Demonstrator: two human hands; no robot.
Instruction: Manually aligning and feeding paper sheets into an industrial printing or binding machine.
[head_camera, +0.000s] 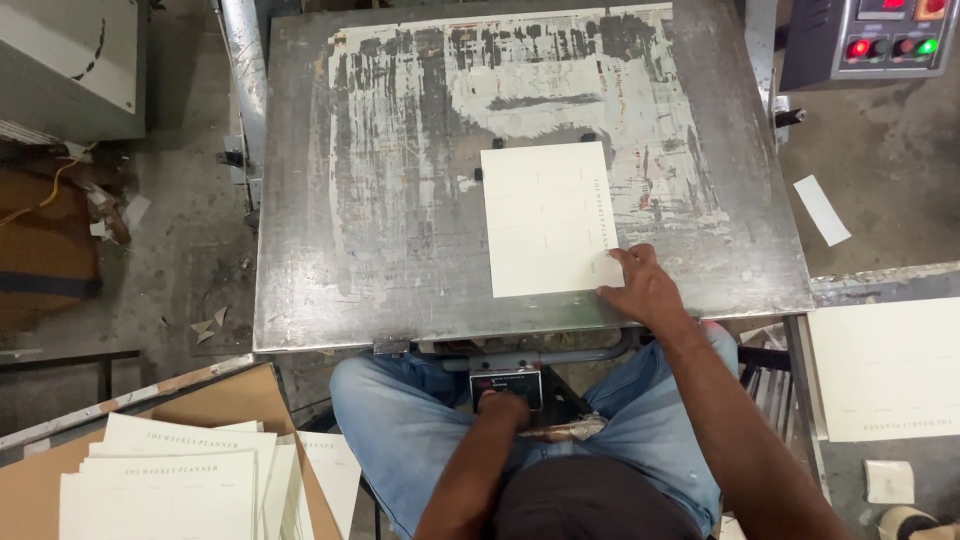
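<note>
Right hand (643, 287) pins the cream sheet's (548, 219) lower right corner flat on the worn metal plate (400, 200), seemingly squaring it against small black stops, while the left hand (503, 407) is closed on the lever below the plate edge.

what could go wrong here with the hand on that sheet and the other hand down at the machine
1. The right hand rests on the corner of the cream sheet on the worn metal plate; if the plate is part of a press, the fingers may be caught.
2. The left hand is at the small control box under the plate, so an early trigger seems possible.
3. A nudge may skew the sheet.
</note>
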